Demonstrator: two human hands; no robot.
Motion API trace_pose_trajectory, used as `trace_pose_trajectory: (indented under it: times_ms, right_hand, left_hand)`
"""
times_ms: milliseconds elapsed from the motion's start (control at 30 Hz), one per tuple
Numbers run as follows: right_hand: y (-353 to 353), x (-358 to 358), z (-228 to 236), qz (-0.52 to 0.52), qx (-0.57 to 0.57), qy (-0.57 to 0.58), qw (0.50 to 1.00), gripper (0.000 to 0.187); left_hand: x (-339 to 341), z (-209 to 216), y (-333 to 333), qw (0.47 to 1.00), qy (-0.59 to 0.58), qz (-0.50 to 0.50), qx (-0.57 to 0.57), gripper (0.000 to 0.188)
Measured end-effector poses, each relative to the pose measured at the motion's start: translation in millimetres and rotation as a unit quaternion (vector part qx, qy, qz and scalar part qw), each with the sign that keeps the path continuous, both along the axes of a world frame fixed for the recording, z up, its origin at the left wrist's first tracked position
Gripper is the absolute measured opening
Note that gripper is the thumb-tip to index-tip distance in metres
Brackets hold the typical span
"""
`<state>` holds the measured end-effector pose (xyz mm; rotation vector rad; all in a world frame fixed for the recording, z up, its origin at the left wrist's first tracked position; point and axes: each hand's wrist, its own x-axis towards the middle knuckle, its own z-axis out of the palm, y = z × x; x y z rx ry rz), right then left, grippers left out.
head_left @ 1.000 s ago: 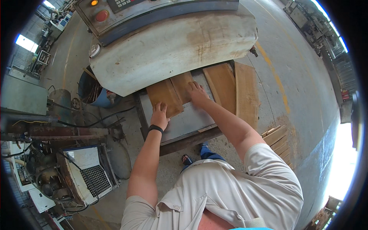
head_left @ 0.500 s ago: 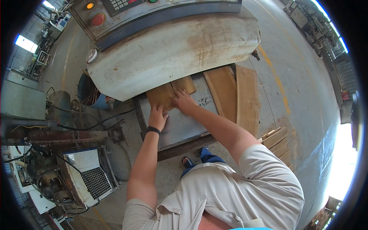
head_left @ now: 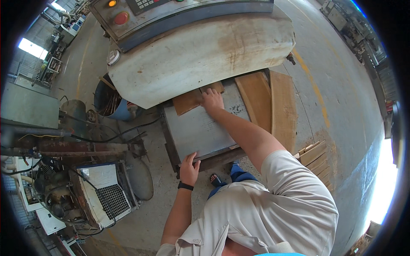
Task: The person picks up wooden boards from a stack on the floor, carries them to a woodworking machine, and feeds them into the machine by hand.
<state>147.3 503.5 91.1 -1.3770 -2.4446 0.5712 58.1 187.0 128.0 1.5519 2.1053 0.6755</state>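
My right hand lies over two short brown wooden boards, its fingers spread on their surface. The left board and the smaller right board sit on the grey metal table, with their far ends hidden beneath the machine's pale hood. My left hand is off the boards at the table's near left edge, fingers apart and nothing in them. Right of my right hand, a longer board rests on the table beside another long board along its right side.
Above the hood is a control panel with a red button. A blue bin of wood scraps stands left of the table. Thin wood strips lie on the floor at right. A compressor-like machine with cables occupies the lower left.
My left hand has let go of the left board and drawn back to the table's near edge. The two short boards now reach farther under the hood, my right hand still on them.
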Motion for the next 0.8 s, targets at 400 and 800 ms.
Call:
trace_pose_trajectory:
  times_ms: [400, 800]
  right_hand:
    - [3.7, -58.2, -21.9, -0.456, -0.243, 0.465, 0.718, 0.078]
    - [2.1, 43.6, -21.1, -0.212, -0.340, 0.583, 0.707, 0.072]
  left_hand:
    - [-20.1, -13.0, -109.4, 0.995, -0.056, 0.084, 0.001, 0.037]
    - [-17.3, -9.8, -131.0, 0.993, -0.092, 0.072, -0.003, 0.040]
